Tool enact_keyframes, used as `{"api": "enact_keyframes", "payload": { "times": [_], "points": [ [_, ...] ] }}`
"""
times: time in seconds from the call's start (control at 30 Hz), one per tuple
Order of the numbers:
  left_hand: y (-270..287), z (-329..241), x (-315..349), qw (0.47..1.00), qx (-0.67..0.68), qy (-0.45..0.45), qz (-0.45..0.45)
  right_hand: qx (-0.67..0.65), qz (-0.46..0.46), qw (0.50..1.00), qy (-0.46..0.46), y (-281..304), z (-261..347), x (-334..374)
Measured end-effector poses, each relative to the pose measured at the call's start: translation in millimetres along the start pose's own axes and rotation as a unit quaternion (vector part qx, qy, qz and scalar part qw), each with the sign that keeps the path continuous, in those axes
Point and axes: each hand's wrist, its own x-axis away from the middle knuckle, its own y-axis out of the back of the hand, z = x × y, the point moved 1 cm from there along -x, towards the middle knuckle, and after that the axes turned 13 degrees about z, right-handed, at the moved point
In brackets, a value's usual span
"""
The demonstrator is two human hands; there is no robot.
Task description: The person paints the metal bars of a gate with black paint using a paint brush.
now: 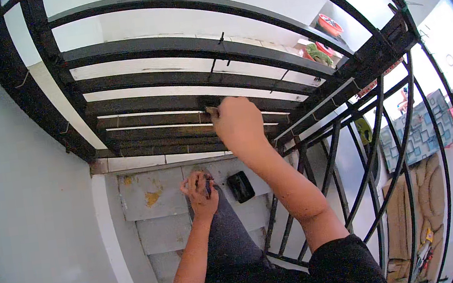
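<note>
My right hand (240,123) reaches up to the black metal railing (168,47), closed in a pinch. A small brownish piece (211,111) sticks out at its fingertips against one of the lower bars; its kind is too small to tell. Low by my knee, my left hand (202,194) has its fingers curled, with dark smudges on them. Something dark shows between those fingers, but I cannot make it out. Just right of the left hand, a black shallow tray (240,186) sits on a grey stair step (158,208).
Yellowish stains (152,197) mark the step. A white wall (36,218) closes off the left side. Curved black balusters (365,174) run along the right; beyond them are a blue patterned panel (419,127), brown cardboard (405,215) and a red basin (330,25).
</note>
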Motion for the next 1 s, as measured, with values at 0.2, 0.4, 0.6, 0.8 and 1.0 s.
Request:
{"api": "enact_keyframes", "payload": {
  "times": [0.2, 0.4, 0.6, 0.8, 1.0],
  "points": [
    [6, -9, -5, 0.999, 0.003, -0.001, 0.043, 0.038, 0.064, 0.997, -0.003, 23, -54, 0],
    [-4, -10, -4, 0.999, 0.009, -0.02, 0.048, -0.005, 0.002, 0.999, -0.049, 59, -82, 7],
    [-21, -14, 1, 0.992, 0.006, 0.014, 0.128, -0.02, -0.013, 1.0, -0.007, 38, -69, 2],
    [-28, -9, 3, 0.994, -0.007, -0.017, 0.111, 0.019, -0.033, 0.997, -0.073, 34, -62, 2],
    [-30, -16, 3, 0.997, 0.005, -0.014, 0.077, 0.037, -0.045, 0.996, -0.072, 22, -55, 3]
  ]
}}
